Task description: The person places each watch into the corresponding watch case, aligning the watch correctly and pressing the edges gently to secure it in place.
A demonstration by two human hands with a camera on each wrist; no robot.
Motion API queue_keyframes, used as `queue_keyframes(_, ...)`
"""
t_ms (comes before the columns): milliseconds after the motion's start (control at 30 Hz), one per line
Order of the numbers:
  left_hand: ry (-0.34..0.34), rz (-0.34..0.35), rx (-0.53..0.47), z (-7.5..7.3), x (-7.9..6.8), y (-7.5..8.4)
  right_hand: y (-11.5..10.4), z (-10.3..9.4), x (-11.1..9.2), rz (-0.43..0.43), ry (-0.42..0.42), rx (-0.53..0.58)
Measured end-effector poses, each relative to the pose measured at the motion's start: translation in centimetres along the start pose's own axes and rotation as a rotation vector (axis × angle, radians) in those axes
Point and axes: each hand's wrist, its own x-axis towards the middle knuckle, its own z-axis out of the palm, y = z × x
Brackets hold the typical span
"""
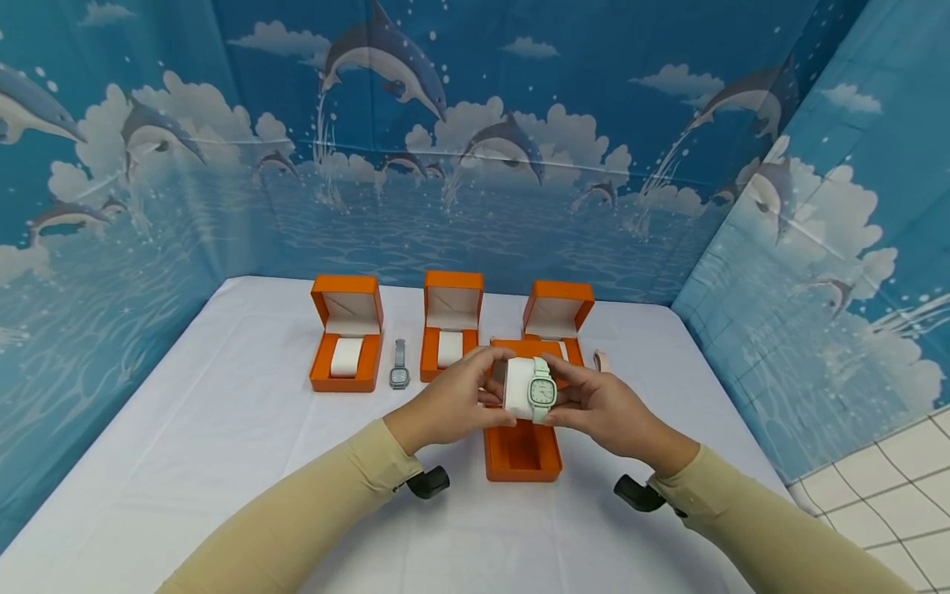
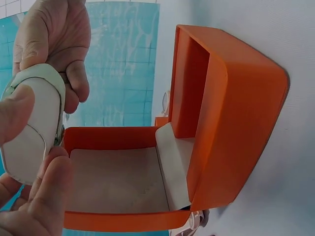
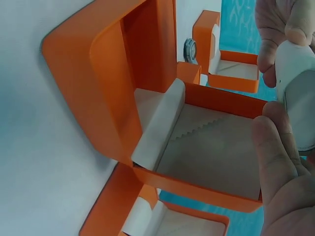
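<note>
Above an open orange watch box (image 1: 523, 477), both hands hold a white watch cushion (image 1: 517, 388) between them. A pale green watch (image 1: 543, 392) with a squarish face is around the cushion's right end, its strap (image 2: 42, 73) looped over the white surface. My left hand (image 1: 469, 394) grips the cushion's left end with thumb and fingers. At the other end, my right hand (image 1: 604, 408) pinches the watch and cushion, thumb below. In the right wrist view, the cushion's bare end (image 3: 301, 110) faces the camera. The box's base compartment has no cushion in it.
Behind stand three more open orange boxes: a left one (image 1: 343, 375), a middle one (image 1: 453, 289) and a right one (image 1: 560, 293), with white cushions inside. A grey-blue watch (image 1: 399, 375) lies between the left and middle boxes. A pinkish watch (image 1: 600, 360) lies at right.
</note>
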Motion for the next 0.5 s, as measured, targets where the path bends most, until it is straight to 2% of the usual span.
queue_keyframes(300, -0.004, -0.022, 0.018, -0.16, 0.04, 0.12, -0.03, 0.24, -0.19, 0.029, -0.020, 0.059)
queue_keyframes(500, -0.004, -0.034, 0.011, -0.11, 0.10, 0.14, 0.09, 0.28, -0.10, 0.026, -0.025, 0.052)
